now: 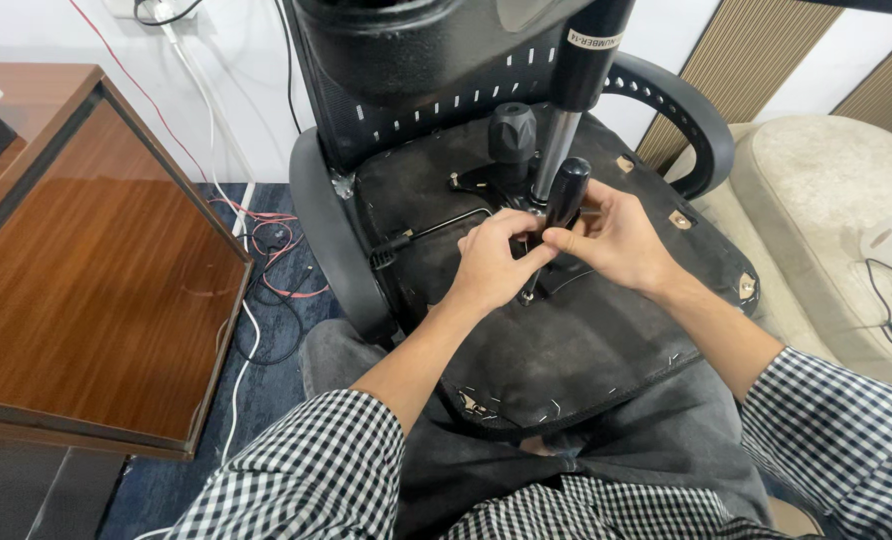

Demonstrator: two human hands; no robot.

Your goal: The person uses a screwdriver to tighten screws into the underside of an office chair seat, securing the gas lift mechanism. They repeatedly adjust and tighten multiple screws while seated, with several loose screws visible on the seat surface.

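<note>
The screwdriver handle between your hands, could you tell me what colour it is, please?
Black, seen in the head view: the screwdriver handle.

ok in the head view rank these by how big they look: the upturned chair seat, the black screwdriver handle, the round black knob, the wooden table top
1. upturned chair seat and wooden table top: too alike to rank, and the table is cut off by the frame.
2. black screwdriver handle, held between both hands.
3. round black knob, though it lies farther from the camera.

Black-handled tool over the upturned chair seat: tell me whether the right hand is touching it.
Touching. The head view shows the right hand with its fingertips pinched against the shaft of the black-handled tool, just below the handle; the left hand meets it there too.
</note>
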